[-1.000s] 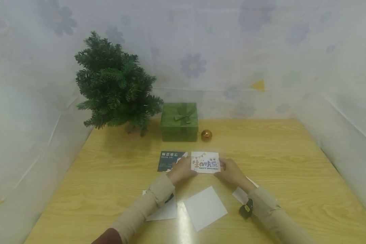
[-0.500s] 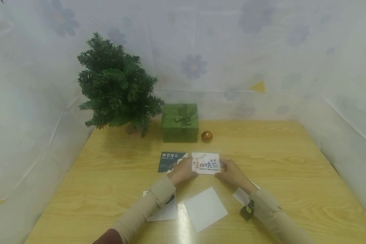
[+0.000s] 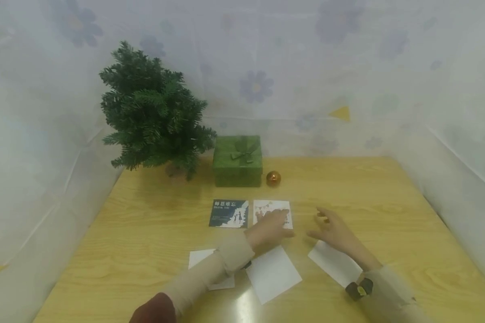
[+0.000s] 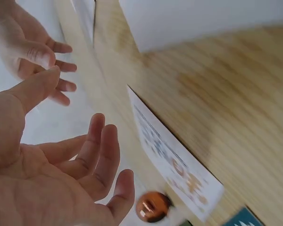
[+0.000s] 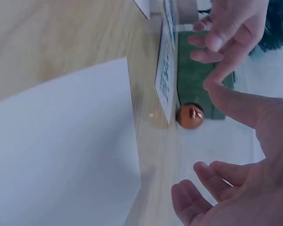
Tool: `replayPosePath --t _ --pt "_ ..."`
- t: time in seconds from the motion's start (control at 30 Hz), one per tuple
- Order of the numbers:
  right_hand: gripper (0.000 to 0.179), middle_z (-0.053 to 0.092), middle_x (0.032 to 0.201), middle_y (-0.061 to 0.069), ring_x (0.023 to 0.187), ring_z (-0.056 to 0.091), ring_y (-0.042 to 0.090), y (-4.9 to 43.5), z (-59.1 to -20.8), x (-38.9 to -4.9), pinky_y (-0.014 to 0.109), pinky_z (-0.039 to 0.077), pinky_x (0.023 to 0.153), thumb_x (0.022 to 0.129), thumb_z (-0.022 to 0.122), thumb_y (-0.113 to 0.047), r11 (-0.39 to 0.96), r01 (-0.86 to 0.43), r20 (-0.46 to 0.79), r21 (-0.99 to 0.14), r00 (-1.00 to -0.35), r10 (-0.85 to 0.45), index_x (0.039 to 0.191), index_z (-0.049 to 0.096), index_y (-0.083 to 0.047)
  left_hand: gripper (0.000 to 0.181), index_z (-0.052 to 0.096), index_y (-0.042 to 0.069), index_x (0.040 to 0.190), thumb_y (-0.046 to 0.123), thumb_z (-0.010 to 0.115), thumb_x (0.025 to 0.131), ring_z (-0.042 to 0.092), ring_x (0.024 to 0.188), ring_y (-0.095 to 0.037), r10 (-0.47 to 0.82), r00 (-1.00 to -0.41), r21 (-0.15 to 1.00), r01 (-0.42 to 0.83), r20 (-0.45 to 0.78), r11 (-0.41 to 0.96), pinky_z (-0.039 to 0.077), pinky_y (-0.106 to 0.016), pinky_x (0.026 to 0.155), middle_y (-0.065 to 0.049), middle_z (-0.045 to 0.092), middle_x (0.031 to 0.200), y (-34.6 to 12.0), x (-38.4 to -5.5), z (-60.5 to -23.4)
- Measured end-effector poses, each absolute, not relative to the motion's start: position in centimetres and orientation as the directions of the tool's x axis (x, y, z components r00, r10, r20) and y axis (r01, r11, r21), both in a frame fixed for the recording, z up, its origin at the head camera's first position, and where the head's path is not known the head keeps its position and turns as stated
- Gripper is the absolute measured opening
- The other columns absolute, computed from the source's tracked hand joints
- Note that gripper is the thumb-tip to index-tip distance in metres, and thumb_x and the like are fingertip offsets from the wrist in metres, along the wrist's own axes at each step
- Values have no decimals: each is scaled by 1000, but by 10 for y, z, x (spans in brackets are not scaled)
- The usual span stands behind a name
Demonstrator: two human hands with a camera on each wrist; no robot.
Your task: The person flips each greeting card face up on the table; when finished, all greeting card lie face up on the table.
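Writing: at the centre of the head view, the dark blue card point(image 3: 228, 214) is legibly marked "THANK YOU" beneath larger Chinese characters. The white card point(image 3: 271, 205), just right of it, bears coloured lettering (mostly masked there by a hand). Fingers: the left hand point(image 3: 268, 229) has its fingers parted and loosely bent, gripping nothing; the left wrist view shows them clear of the white card. The right hand point(image 3: 334, 231), right of centre, also has fingers spread, slightly bent, and holds nothing. Position: the white card lies flat on the wooden table point(image 3: 388, 202), below the left fingers in the head view and left of the right fingertips, apart from them.
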State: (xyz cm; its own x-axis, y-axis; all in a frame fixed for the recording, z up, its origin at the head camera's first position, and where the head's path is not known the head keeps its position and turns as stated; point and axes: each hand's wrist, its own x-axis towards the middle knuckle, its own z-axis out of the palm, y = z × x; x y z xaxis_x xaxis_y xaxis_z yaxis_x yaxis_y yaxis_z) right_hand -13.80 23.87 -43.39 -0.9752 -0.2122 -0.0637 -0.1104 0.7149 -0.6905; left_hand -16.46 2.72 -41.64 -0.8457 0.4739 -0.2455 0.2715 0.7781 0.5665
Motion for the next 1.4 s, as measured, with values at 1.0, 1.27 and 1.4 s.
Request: replayPosePath --t 1.0,1.27,1.4 --pt "103 45 122 44 112 37 63 311 -466 -44 74 30 87 58 89 -19 813 -124 0 -568 -989 -151 134 29 19 44 60 25 116 42 72 77 31 84 -10 652 -737 321 583 -178 747 23 -25 71 7 46 95 77 -122 -445" --pt "103 49 120 41 107 43 61 307 -467 -43 73 33 86 52 91 -21 843 -173 63 -508 -984 -164 131 36 17 44 60 27 115 55 64 82 30 84 -9 654 -743 222 620 -141 752 22 -25 70 9 43 93 82 -121 -448" --pt "100 48 121 42 107 43 61 307 -466 -43 73 34 85 54 90 -20 835 -160 52 -526 -986 -156 131 37 16 42 61 27 113 55 63 82 29 83 -9 655 -745 205 627 -126 752 21 -25 70 10 42 92 83 -120 -448"
